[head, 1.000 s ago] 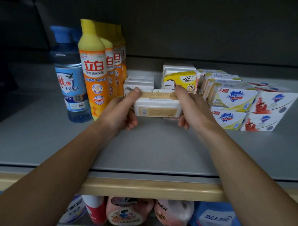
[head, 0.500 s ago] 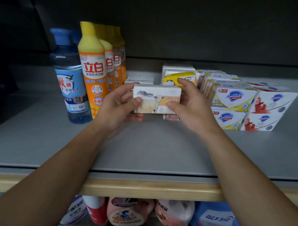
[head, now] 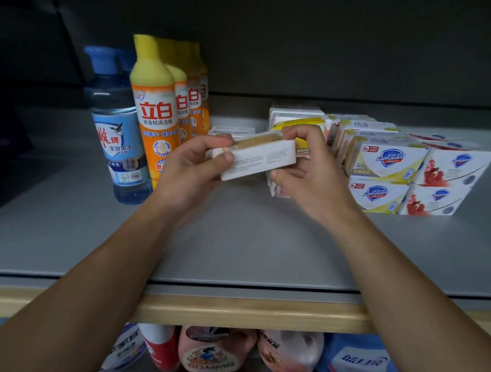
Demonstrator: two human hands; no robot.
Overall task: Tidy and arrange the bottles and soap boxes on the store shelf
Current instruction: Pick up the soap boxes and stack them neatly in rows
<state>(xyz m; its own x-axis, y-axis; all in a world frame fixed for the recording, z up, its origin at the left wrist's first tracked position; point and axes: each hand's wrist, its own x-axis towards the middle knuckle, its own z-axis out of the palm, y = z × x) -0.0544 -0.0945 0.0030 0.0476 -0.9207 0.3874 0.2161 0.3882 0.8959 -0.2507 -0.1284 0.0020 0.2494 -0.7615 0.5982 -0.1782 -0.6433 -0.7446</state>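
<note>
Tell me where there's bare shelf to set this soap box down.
Bare shelf runs along the front edge, from the blue bottle to the Safeguard boxes. It is crowded behind the held box.

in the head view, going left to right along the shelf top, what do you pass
blue bottle → orange bottles → left hand → white soap box held by both hands → right hand → Safeguard soap boxes

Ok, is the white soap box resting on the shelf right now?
No, the white soap box is lifted above the shelf, gripped by the left hand and right hand.
</note>
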